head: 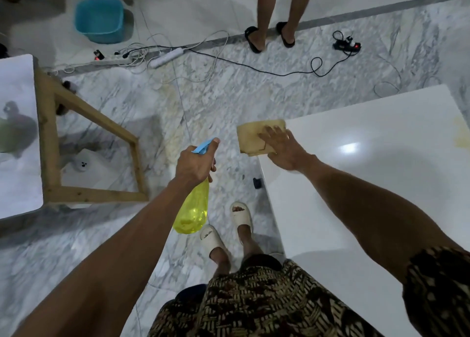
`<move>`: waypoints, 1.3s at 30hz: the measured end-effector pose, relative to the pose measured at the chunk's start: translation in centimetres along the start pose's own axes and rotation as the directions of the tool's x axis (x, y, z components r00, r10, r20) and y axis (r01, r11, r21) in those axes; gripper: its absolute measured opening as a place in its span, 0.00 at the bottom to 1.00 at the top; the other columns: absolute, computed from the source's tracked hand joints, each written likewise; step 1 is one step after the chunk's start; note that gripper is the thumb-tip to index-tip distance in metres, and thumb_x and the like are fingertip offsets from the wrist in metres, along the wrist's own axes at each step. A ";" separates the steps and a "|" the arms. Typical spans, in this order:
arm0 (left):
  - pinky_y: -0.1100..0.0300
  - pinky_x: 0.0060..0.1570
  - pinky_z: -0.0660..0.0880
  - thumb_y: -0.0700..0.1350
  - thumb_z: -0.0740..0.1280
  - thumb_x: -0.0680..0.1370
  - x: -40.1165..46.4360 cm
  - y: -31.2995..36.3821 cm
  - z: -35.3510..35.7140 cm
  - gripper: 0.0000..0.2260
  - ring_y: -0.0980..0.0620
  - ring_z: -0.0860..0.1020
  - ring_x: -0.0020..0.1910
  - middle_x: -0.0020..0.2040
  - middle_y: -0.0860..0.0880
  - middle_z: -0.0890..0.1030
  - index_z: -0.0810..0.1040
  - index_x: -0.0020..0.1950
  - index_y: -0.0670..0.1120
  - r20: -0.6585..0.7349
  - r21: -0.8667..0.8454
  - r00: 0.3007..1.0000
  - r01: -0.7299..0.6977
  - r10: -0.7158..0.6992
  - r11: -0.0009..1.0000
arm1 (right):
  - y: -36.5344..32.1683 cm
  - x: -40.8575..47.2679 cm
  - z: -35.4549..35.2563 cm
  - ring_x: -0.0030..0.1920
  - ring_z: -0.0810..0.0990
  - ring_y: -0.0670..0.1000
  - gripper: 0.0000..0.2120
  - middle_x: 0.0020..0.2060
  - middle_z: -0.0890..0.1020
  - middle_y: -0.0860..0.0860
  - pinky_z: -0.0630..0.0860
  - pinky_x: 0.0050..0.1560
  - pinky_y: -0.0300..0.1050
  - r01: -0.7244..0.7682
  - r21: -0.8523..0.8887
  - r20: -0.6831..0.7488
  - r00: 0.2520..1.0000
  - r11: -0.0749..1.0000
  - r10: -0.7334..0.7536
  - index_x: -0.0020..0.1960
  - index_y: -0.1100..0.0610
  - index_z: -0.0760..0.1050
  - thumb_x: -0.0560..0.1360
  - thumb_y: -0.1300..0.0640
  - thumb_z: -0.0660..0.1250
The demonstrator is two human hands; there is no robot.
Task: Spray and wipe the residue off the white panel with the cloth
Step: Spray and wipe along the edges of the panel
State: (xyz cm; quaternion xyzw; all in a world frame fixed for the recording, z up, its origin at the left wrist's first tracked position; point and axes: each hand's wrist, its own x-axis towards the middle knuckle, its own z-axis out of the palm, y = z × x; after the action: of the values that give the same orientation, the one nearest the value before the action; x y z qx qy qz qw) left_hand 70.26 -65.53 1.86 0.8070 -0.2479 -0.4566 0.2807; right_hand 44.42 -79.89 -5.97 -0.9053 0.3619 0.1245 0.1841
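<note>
The glossy white panel (368, 184) fills the right side, with a yellowish residue stain (461, 135) near its far right edge. A folded tan cloth (251, 138) lies over the panel's near-left corner, partly hanging past the edge. My right hand (281, 149) rests flat on the cloth, fingers spread. My left hand (195, 162) grips a yellow spray bottle (193, 212) by its blue trigger head (203, 147), held over the floor to the left of the panel, nozzle pointing up and right.
A wooden frame (94, 158) with another white panel (17, 138) stands at the left. Power strips and cables (165, 55) trail across the marble floor. A teal basin (99, 18) sits far back. Another person's legs (274, 13) stand beyond. A small black object (257, 183) lies beside the panel.
</note>
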 end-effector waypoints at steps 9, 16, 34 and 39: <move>0.54 0.30 0.84 0.66 0.70 0.82 0.6 -0.7 1.1 0.32 0.38 0.86 0.33 0.37 0.39 0.87 0.84 0.38 0.36 -0.022 -0.016 0.999 0.038 -0.039 0.999 | -6.6 7.0 2.7 0.80 0.37 0.60 0.44 0.80 0.41 0.59 0.30 0.72 0.64 -0.585 0.174 -0.095 0.791 0.792 0.605 0.81 0.59 0.39 0.78 0.30 0.47; 0.51 0.34 0.86 0.66 0.70 0.82 0.3 -0.9 2.3 0.32 0.40 0.87 0.34 0.37 0.40 0.86 0.84 0.43 0.35 -0.009 -0.037 0.998 0.069 -0.069 0.997 | -6.9 7.0 4.3 0.79 0.54 0.65 0.33 0.78 0.56 0.64 0.48 0.75 0.70 -0.591 0.069 -0.289 0.759 0.804 0.583 0.80 0.61 0.54 0.83 0.40 0.47; 0.61 0.26 0.79 0.67 0.70 0.81 -4.5 -6.2 1.3 0.34 0.46 0.84 0.27 0.41 0.39 0.88 0.84 0.48 0.33 -0.027 -0.008 0.996 0.082 -0.082 0.997 | -7.1 2.8 6.6 0.79 0.47 0.65 0.33 0.79 0.50 0.65 0.43 0.77 0.65 -0.485 -0.081 -0.274 0.851 0.871 0.449 0.80 0.65 0.46 0.83 0.48 0.52; 0.61 0.26 0.79 0.66 0.70 0.82 -6.5 -7.6 1.1 0.32 0.47 0.83 0.27 0.41 0.38 0.88 0.84 0.45 0.34 -0.011 -0.013 0.998 0.059 -0.059 0.998 | -8.0 0.2 7.5 0.80 0.47 0.64 0.32 0.79 0.49 0.64 0.42 0.78 0.63 -0.468 -0.063 -0.263 0.860 0.881 0.438 0.80 0.65 0.46 0.84 0.50 0.52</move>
State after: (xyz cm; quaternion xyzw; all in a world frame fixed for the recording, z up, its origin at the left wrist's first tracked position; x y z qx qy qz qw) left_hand 67.42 -55.98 0.14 0.8147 -0.2196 -0.4617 0.2736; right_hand 49.45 -71.49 -10.85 -0.8125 0.5760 0.0760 0.0476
